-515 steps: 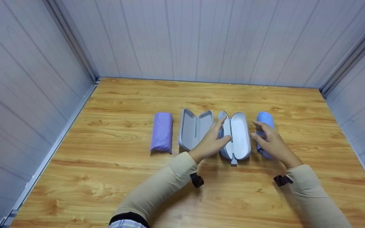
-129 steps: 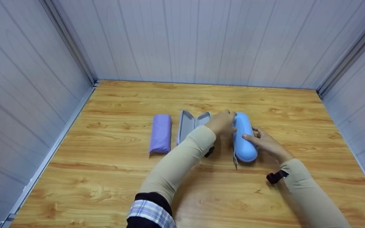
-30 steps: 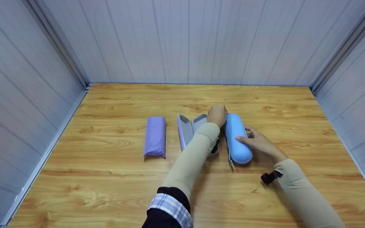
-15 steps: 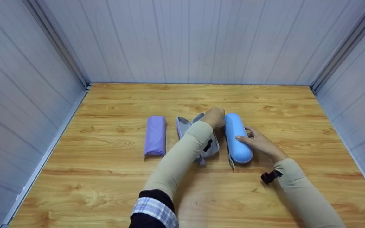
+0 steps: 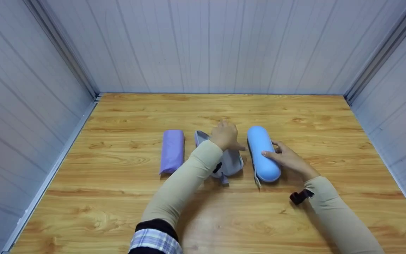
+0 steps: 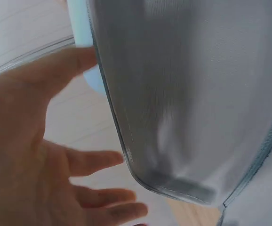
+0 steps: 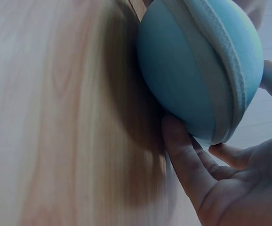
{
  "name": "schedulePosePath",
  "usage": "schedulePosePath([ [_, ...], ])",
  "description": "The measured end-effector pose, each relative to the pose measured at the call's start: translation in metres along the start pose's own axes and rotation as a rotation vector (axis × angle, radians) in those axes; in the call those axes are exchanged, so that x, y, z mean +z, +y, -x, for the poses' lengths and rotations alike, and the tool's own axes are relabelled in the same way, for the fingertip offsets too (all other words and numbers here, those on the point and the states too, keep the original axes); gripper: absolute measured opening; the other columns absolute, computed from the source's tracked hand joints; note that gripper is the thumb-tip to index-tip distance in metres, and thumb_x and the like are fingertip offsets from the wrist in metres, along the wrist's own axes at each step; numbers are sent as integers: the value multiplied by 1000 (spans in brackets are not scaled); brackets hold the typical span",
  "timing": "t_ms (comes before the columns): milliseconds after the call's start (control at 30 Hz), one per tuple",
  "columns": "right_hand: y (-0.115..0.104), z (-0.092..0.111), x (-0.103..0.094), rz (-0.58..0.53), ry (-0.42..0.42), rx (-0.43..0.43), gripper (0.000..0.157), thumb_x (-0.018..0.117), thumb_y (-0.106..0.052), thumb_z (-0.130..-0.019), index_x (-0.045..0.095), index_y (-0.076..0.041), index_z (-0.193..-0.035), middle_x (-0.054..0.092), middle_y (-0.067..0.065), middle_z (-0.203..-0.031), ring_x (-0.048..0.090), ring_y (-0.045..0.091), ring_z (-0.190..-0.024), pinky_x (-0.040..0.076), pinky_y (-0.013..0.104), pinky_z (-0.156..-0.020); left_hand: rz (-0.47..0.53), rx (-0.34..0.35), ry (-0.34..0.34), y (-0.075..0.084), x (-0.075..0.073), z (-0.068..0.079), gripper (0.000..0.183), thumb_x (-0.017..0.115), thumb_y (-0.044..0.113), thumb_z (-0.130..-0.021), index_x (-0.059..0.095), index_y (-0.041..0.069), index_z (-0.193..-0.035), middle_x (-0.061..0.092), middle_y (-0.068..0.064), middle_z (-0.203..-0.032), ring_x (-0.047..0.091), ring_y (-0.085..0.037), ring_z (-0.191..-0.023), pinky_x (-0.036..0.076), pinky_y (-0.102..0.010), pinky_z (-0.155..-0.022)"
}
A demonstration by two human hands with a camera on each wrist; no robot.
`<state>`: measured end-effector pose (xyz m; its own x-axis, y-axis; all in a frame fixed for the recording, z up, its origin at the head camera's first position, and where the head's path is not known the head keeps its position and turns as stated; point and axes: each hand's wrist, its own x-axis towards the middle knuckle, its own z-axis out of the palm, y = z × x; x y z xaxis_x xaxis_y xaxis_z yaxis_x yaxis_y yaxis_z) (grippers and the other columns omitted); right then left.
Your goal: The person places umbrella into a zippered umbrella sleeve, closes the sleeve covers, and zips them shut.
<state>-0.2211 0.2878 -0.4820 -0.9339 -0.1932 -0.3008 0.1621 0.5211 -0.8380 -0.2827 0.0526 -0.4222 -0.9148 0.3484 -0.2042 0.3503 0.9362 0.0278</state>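
My right hand (image 5: 290,158) holds a closed blue hard zip case (image 5: 264,155), thumb on top and fingers around its right side. In the right wrist view, the rounded end of the blue case (image 7: 183,70) shows its zip seam, with fingertips against it. My left hand (image 5: 225,135) is over an open purple zip case with grey lining (image 5: 233,164), partly hiding it. In the left wrist view, the left hand (image 6: 42,127) has its thumb and fingers spread along the rim of the grey-lined case (image 6: 183,103); firm contact is hard to tell.
A folded purple bundle (image 5: 172,151), much like a compact umbrella, lies left of the open case. Pale panel walls (image 5: 203,46) enclose the back and both sides of the wooden table (image 5: 93,197).
The blue case stood open at first and is now closed; the blue roll beside it is out of sight. My left hand has moved left from the blue case's far end to the purple case.
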Motion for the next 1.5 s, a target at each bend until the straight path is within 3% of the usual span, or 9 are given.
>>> schedulePosePath([
  [267, -1, 0, 0, 3, 4, 14, 98, 62, -54, -95, 11, -3, -160, 38, 34, -144, 47, 47, -128, 39, 58, -106, 49, 99, -32, -10, 4, 6, 78, 72, 61, -84, 58, 4, -135, 50, -15, -140, 51, -28, -125, 51, -46, -96],
  [600, -2, 1, 0, -8, -7, 3, 97, 63, -50, -96, 9, -1, -159, 37, 35, -146, 46, 48, -129, 38, 57, -107, 109, 136, -6, -28, 7, 8, 56, 79, 50, -83, 65, 6, -115, 42, -15, -153, 53, -30, -128, 52, -42, -96],
  [867, 0, 1, 0, -10, -8, -2, 96, 62, -50, -96, 10, -1, -159, 39, 35, -144, 48, 46, -128, 39, 55, -107, 136, 178, -25, -38, 4, 12, 42, 81, 46, -83, 66, 9, -97, 39, -17, -155, 50, -32, -131, 51, -42, -98],
  [1000, 0, 0, 0, -16, -14, -26, 94, 61, -47, -98, 9, 2, -159, 40, 36, -144, 50, 46, -126, 41, 54, -105, 133, 185, -40, -36, 2, 12, 54, 78, 49, -84, 67, 8, -117, 37, -16, -156, 45, -32, -136, 47, -42, -103],
  [1133, -1, 0, 0, -8, -13, -21, 94, 62, -47, -98, 9, 1, -159, 38, 36, -145, 49, 47, -127, 41, 55, -105, 180, 198, -53, -29, -1, 11, 79, 72, 52, -88, 49, 4, -147, 34, -15, -158, 36, -30, -142, 37, -42, -112],
  [1233, -2, 0, 0, -9, -13, -10, 94, 62, -47, -97, 9, 0, -159, 36, 36, -147, 47, 48, -128, 40, 56, -106, 281, 223, -67, -22, -4, 12, 82, 67, 52, -92, 38, 6, -154, 33, -14, -159, 35, -30, -143, 34, -43, -114],
  [1333, -2, 1, -1, -18, -19, -5, 94, 61, -47, -98, 8, 0, -159, 36, 37, -147, 47, 48, -129, 40, 57, -106, 414, 262, -86, -15, -5, 14, 78, 64, 50, -95, 36, 7, -155, 34, -16, -158, 37, -31, -142, 36, -46, -112],
  [1500, 0, 0, -1, -33, -30, -13, 92, 60, -46, -99, 8, 0, -159, 38, 37, -146, 49, 47, -127, 41, 56, -105, 708, 324, -132, -6, -3, 15, 72, 60, 43, -98, 36, 6, -155, 37, -15, -157, 36, -31, -142, 35, -46, -112],
])
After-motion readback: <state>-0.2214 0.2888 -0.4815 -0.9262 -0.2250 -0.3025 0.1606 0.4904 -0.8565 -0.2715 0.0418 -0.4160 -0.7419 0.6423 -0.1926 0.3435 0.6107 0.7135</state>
